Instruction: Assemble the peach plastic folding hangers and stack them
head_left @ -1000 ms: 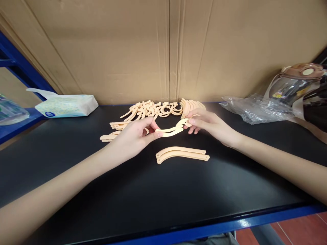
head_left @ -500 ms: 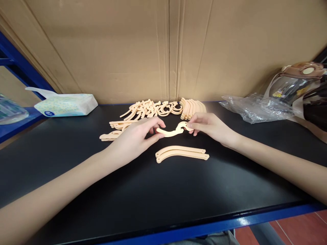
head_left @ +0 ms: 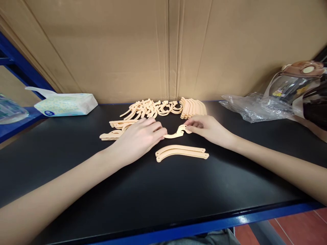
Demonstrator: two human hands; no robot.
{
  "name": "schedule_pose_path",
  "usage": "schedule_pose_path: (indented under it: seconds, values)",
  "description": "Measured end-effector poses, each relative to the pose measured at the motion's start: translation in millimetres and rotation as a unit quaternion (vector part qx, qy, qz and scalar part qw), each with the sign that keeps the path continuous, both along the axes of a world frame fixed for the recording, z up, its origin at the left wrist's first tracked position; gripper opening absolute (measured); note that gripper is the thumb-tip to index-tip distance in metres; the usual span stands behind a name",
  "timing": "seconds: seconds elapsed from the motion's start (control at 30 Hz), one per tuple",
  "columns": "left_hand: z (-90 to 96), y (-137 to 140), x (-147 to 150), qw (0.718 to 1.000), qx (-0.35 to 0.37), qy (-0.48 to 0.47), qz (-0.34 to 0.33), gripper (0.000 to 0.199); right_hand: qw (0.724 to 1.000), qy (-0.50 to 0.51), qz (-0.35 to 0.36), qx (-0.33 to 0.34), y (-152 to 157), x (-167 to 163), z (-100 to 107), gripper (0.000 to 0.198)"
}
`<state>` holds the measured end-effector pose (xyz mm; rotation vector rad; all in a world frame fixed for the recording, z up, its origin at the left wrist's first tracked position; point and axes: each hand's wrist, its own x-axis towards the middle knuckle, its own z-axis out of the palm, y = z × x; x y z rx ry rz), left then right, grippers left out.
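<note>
Between my hands is a beige plastic hanger hook [head_left: 174, 135], an S-shaped piece with a curved end. My left hand [head_left: 144, 137] is closed, its fingers pinching the hook's left end and covering that tip. At the other end, the thumb and fingers of my right hand [head_left: 204, 126] grip the round part. Just in front of the hook lie two curved hanger arms [head_left: 182, 154], side by side on the black table [head_left: 163, 190]. Folded hanger pieces [head_left: 111, 135] lie stacked left of my left hand, which partly hides them.
Behind my hands lie a loose pile of hanger hooks [head_left: 145, 108] and a row of stacked hanger arms [head_left: 193, 108]. A tissue pack [head_left: 67, 103] sits at back left. Clear plastic bags [head_left: 255, 108] and a bottle [head_left: 293, 85] stand at right. A cardboard wall [head_left: 114, 51] closes the back.
My left hand has rolled over, its fingers now curled down over the hook's left end. The hook has dropped slightly, and my right hand has shifted a little with it.
</note>
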<state>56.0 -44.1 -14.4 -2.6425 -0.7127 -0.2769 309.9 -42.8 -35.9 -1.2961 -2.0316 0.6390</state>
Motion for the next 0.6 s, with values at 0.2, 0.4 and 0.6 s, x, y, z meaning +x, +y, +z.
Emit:
schedule_pose_path:
  seconds: [0.2,0.4,0.6]
  values:
    - [0.0,-1,-1,0.999,0.037,-0.004,-0.033,0.027,0.998,-0.050,-0.008,0.038,0,0,1,0.021]
    - [-0.5,-3,-3,0.999,-0.002,-0.025,-0.025,0.031,0.996,-0.072,0.003,0.057,-3,4,6,0.026]
    - [2.5,-5,-4,0.996,-0.061,-0.046,-0.051,0.030,0.987,-0.118,0.091,0.067,-5,11,14,0.017]
